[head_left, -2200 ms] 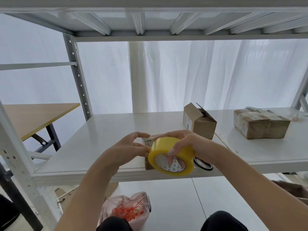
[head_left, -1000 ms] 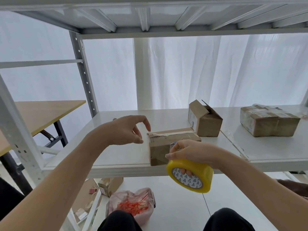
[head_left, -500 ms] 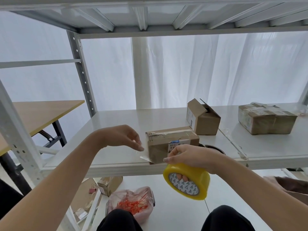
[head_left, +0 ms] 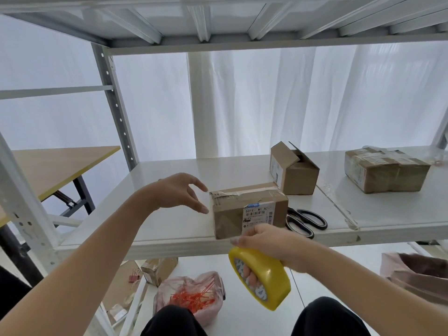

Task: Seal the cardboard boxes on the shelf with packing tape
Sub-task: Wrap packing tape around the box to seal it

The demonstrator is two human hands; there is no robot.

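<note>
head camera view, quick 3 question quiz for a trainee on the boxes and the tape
1. True or false: the left hand grips the yellow tape roll.
2. What lies on the shelf just right of the near box? A) scissors B) a marker C) a knife
3. How many cardboard boxes stand on the shelf, and which one is open?

Key: 1 false, the right hand holds it, fingers through its core. 2 A. 3 three; the middle box, flap up; the far right box is taped.
</note>
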